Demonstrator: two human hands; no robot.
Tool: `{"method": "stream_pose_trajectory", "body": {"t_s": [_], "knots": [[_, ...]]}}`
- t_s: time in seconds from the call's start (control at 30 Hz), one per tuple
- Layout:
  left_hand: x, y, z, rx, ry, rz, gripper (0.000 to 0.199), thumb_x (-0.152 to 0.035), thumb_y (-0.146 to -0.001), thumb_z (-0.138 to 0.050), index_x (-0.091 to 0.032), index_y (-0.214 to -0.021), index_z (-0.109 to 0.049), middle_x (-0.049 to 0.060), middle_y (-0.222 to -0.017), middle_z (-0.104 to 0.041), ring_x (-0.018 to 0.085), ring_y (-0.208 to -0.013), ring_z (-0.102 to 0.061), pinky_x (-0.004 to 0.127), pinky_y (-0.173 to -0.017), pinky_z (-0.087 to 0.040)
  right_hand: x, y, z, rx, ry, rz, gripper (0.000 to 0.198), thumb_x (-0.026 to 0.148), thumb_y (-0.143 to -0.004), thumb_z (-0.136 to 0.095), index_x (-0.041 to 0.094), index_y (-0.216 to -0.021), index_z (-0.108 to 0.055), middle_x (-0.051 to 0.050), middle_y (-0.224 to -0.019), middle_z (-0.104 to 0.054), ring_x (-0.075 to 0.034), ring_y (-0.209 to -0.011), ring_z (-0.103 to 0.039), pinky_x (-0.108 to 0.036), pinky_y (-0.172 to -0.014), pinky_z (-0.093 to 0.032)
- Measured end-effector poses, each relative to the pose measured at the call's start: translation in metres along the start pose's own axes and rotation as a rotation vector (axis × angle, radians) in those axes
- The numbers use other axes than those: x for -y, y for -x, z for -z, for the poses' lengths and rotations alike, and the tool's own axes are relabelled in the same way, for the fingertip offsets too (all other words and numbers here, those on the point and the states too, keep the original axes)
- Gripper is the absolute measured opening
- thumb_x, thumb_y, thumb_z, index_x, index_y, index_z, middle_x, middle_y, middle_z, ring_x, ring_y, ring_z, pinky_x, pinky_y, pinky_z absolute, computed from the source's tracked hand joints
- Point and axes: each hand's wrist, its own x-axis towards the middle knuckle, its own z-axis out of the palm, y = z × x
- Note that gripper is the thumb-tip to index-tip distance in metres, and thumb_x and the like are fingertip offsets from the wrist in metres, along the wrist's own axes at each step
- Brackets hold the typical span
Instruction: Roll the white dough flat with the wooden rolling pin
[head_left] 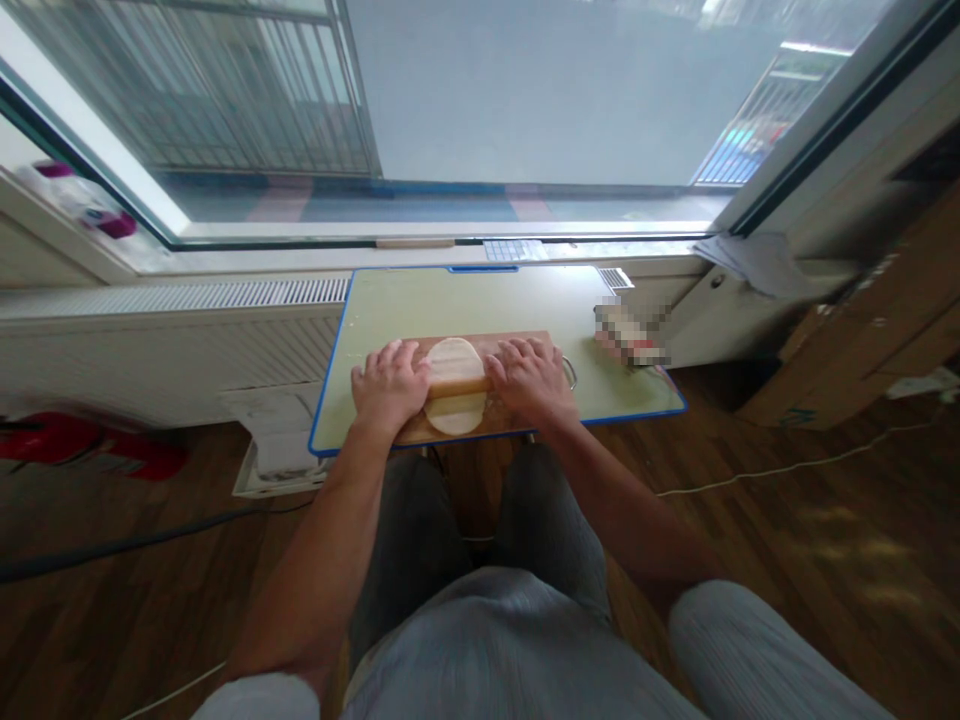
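Observation:
A wooden rolling pin [457, 387] lies across a flat, pale round of dough [456, 413], pressing on its middle. Dough shows both beyond the pin and on the near side of it. Over the pin's left end my left hand [391, 383] is closed, fingers curled forward. My right hand [531, 378] grips the opposite end in the same way. Beneath the dough is a brown wooden cutting board [499, 415] with a metal ring handle [571, 372] at its right side, just past my right hand.
The board rests on a small light-green table [390, 300] with a blue edge. At its right is a pixelated object [631, 335]. A radiator [180, 345] and large window stand behind. Cardboard boxes [847, 330] are at right, a red fire extinguisher [97, 445] at left.

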Motion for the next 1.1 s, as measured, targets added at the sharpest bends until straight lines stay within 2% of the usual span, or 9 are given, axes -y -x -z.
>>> {"method": "stream_pose_trajectory", "body": {"t_s": [0.23,0.43,0.83,1.1], "knots": [[-0.001,0.019,0.005,-0.042,-0.031,-0.061,0.048,-0.045,-0.106,-0.045,-0.025,-0.140,-0.071,0.014,-0.156,-0.065,0.038,-0.140,-0.059,0.060,-0.116,-0.044,-0.002,0.020,-0.009,-0.071,-0.028,-0.001,0.044,0.050,-0.113,-0.042,0.030,-0.134,-0.075,-0.005,-0.154,-0.067,-0.036,-0.151,-0.046,-0.066,-0.127,-0.026],[-0.001,0.043,0.010,-0.046,-0.026,-0.121,0.051,-0.046,-0.109,-0.038,-0.024,-0.138,-0.073,0.012,-0.158,-0.064,0.036,-0.143,-0.057,0.056,-0.121,-0.042,-0.008,0.049,-0.023,-0.137,-0.078,-0.012,0.051,0.053,-0.113,-0.043,0.024,-0.147,-0.068,-0.008,-0.160,-0.063,-0.035,-0.155,-0.044,-0.063,-0.130,-0.024],[0.005,0.085,0.014,-0.057,0.048,-0.168,0.058,-0.053,-0.110,-0.038,-0.022,-0.150,-0.066,0.011,-0.160,-0.063,0.035,-0.152,-0.051,0.055,-0.127,-0.038,-0.011,0.096,-0.033,-0.250,-0.124,0.033,0.049,0.048,-0.113,-0.047,0.022,-0.153,-0.060,-0.010,-0.163,-0.059,-0.030,-0.159,-0.040,-0.057,-0.134,-0.019],[0.010,0.117,0.003,-0.225,0.126,-0.236,0.048,-0.045,-0.110,-0.049,-0.023,-0.149,-0.066,0.009,-0.158,-0.065,0.033,-0.152,-0.052,0.054,-0.128,-0.038,-0.018,0.122,-0.044,-0.371,-0.152,0.128,0.049,0.040,-0.112,-0.053,0.022,-0.157,-0.054,-0.011,-0.163,-0.059,-0.033,-0.162,-0.037,-0.060,-0.133,-0.020]]}}
